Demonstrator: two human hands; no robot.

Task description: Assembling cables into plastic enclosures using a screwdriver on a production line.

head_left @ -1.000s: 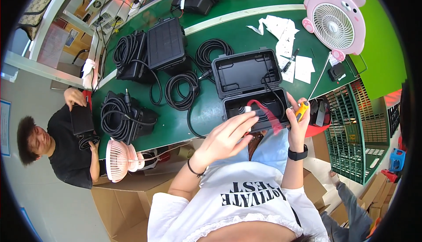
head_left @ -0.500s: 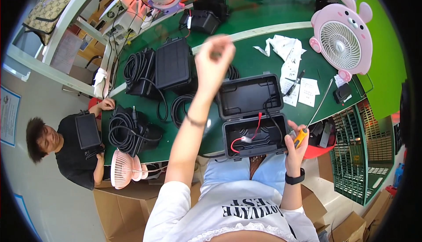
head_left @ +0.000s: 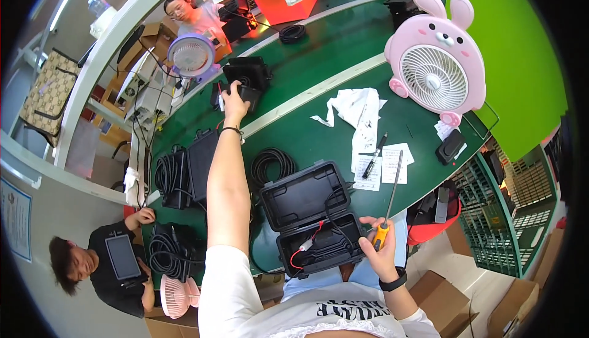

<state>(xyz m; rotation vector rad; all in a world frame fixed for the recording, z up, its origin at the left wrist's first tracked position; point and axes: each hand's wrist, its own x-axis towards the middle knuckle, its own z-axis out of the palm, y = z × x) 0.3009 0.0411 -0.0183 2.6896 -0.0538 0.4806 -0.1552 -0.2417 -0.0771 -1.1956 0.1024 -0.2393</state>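
Observation:
My left hand (head_left: 236, 104) stretches far across the table, its fingers spread at the near edge of a black box (head_left: 250, 92) with a raised lid; whether it bears any weight I cannot tell. In my right hand (head_left: 381, 258) is a screwdriver (head_left: 381, 235) with a yellow handle, its long shaft pointing up and away. That same hand sits against the right side of an open black plastic case (head_left: 305, 194). Inside the case lie a black cable and a red lead (head_left: 316, 232) with a white connector.
Coiled black cables (head_left: 273, 165) and black boxes stand to the left. Paper slips (head_left: 397, 165), a black pen (head_left: 375, 155) and crumpled white wrapping (head_left: 357, 117) lie right of centre. A pink fan (head_left: 432, 80) stands beyond. Co-workers sit left (head_left: 116, 264) and far (head_left: 196, 19); a green crate (head_left: 509, 209) stands right.
My left hand has moved forward and left from mid-air to the far black box, its curled fingers now spread. My right hand still holds the screwdriver by the case. The view has shifted.

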